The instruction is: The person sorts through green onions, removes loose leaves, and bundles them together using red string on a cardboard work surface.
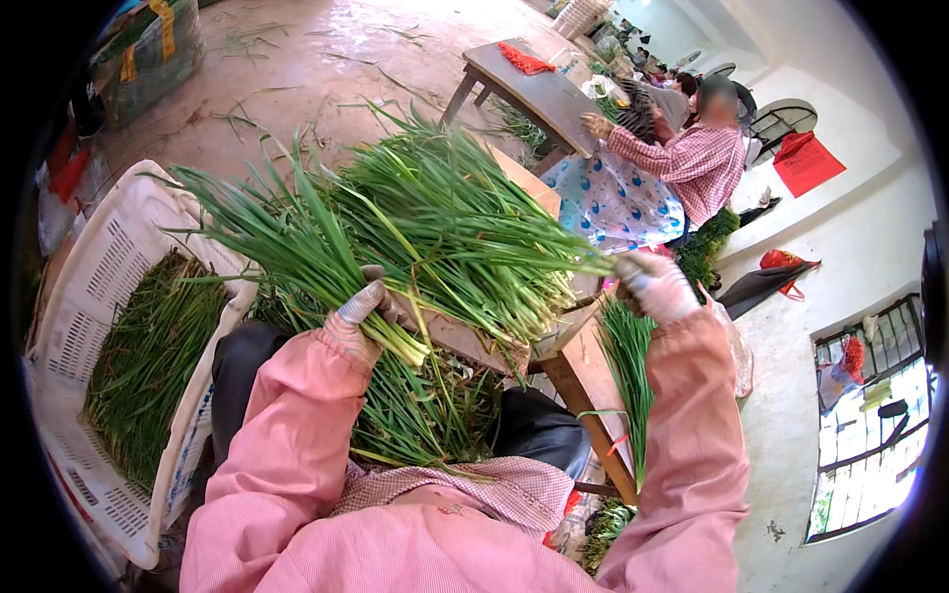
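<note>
My left hand [358,314], in a pale glove with greyish fingertips, is closed around a bunch of green chives [314,242]. The leaves fan out up and to the left, while the pale stem ends point to the lower right. On the right, my right hand [654,287] pinches the pale ends of a few chive stalks [578,255]; it is slightly blurred by motion. Between the hands, a large heap of chives [445,212] lies on a wooden bench [450,341]. More loose chives [415,410] cover my lap.
A white plastic basket [94,247] holding chives stands at my left. Chives hang beside a wooden stool [591,381] at my right. Ahead, a person [682,163] in a checked top sits by a dark table [524,84] with a red cloth. Leaves litter the floor [306,49].
</note>
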### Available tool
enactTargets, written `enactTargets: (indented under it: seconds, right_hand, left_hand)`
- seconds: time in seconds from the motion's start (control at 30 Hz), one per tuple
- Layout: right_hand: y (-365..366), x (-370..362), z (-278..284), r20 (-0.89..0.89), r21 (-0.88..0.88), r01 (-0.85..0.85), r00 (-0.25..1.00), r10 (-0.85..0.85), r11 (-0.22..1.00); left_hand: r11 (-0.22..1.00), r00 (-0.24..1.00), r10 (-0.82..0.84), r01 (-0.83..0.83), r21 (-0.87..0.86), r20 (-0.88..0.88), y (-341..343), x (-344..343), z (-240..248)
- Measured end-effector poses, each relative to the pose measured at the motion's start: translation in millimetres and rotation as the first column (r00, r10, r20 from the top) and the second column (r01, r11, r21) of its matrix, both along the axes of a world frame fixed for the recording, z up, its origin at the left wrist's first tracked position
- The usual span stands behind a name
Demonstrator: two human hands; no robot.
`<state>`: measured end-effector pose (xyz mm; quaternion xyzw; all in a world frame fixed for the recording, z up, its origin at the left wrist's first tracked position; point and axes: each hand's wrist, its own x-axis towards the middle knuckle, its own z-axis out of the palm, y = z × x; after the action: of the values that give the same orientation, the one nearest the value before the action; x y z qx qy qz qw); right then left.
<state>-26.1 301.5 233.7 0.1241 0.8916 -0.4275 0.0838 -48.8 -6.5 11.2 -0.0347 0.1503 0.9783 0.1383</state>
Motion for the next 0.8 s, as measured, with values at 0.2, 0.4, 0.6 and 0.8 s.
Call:
enactTargets:
  seconds: [0.2,0.4,0.6,0.8]
  right_hand:
    - [24,-14,100,0.059,0.337,0.064,0.994,-0.089,0.939]
    - [-18,-16,215,-0.342,0.373,0.247,0.933,-0.114,0.894]
    - [-44,-47,222,-0.754,0.171,0.39,0.643,-0.135,0.905]
    - [-32,-80,79,-0.236,0.4,0.19,0.967,-0.099,0.896]
  left_hand:
    - [0.999,1.0,-0.019,0.019,0.029,-0.001,13,-4,-7]
    - [0.996,0.998,-0.052,0.053,0.072,-0.02,6,-13,-15]
    - [0.997,1.0,0.014,-0.016,0.082,0.016,-8,-2,-7]
    - [0.959,0.973,-0.18,0.14,0.247,0.145,0,6,2]
